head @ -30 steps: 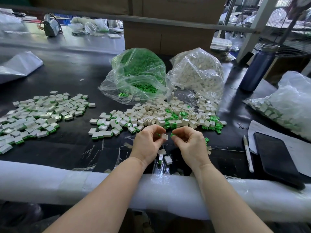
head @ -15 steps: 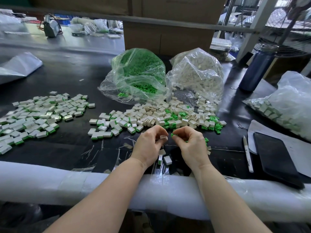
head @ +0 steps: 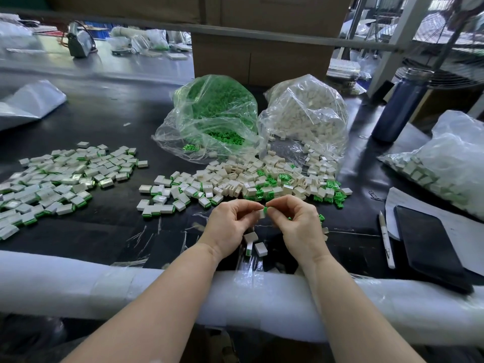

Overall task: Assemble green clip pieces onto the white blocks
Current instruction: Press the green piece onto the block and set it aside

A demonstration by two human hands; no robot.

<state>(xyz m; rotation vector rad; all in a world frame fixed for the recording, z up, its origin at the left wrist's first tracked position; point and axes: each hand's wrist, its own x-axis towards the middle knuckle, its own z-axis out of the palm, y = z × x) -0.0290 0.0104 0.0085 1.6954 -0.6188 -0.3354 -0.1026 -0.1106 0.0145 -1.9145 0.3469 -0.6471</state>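
Left hand: grip pinching white block
Right hand: grip pressing green clip on
Risk: skewed clip could jam, or pop toward the pile at 12 o'clock

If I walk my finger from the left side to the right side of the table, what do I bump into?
Pile of finished blocks → bag of green clips → bag of white blocks → blue bottle → black phone.
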